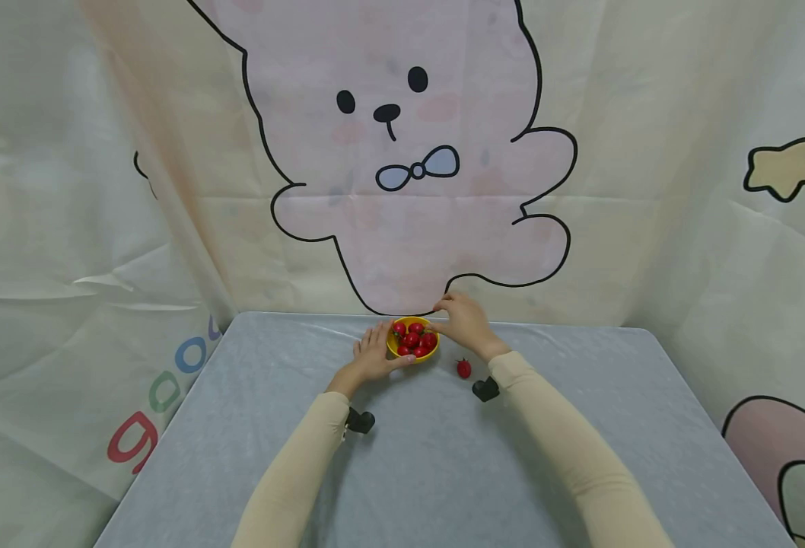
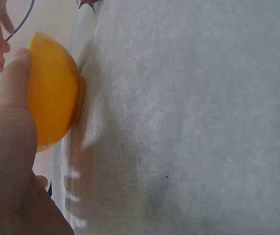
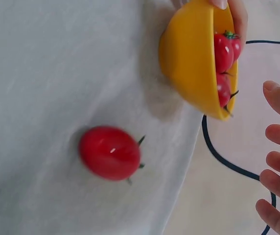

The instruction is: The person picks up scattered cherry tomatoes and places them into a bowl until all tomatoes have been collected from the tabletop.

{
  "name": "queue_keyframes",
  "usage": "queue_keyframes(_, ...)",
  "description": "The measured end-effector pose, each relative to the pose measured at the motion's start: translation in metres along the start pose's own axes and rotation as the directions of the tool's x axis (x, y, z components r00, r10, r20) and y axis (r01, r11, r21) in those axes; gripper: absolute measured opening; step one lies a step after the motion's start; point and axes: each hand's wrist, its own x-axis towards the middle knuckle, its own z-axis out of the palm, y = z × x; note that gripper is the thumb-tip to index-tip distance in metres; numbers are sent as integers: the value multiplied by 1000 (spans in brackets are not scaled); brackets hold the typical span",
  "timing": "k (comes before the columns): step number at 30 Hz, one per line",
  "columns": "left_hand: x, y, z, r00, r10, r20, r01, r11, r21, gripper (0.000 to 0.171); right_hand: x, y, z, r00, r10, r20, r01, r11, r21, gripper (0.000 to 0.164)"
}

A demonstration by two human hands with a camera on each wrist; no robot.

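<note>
A yellow bowl (image 1: 392,352) of red cherry tomatoes (image 1: 412,340) stands near the table's far edge. My left hand (image 1: 373,356) holds it from the left, thumb along the near side and fingers round the far left side. In the left wrist view the thumb lies against the side of the bowl (image 2: 57,93) up at the rim. My right hand (image 1: 466,326) is just right of the bowl, fingers spread and nothing in them, as the right wrist view shows. One loose cherry tomato (image 3: 109,152) with a green stem lies on the cloth below that hand.
A pale grey cloth covers the table (image 1: 416,472). Behind the far edge hangs a cream curtain (image 1: 608,251) with a printed bear, and more printed fabric lines both sides. Each wrist wears a small black device (image 1: 486,390).
</note>
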Motion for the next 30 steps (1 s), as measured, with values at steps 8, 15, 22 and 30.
queue_keyframes(8, 0, 1, 1, 1000, -10, -2, 10, 1000, 6, 101, -21, 15, -6, 1000, -8, 0, 8, 1000, -1, 41)
queue_keyframes(15, 2, -1, 2, 1000, -10, -7, 10, 1000, 18, 101, -40, 33, -10, 999, -14, 48, 11, 999, 50, 41)
queue_keyframes(22, 2, -3, 1, 1000, -4, -7, 4, 1000, 5, 102, -54, 43, -12, 991, -8, 131, -2, 997, 76, 42)
queue_keyframes(30, 4, -4, 4, 1000, -9, -1, 9, 1000, 23, 103, -69, 49, 0, 977, -8, 215, -9, 997, 77, 42)
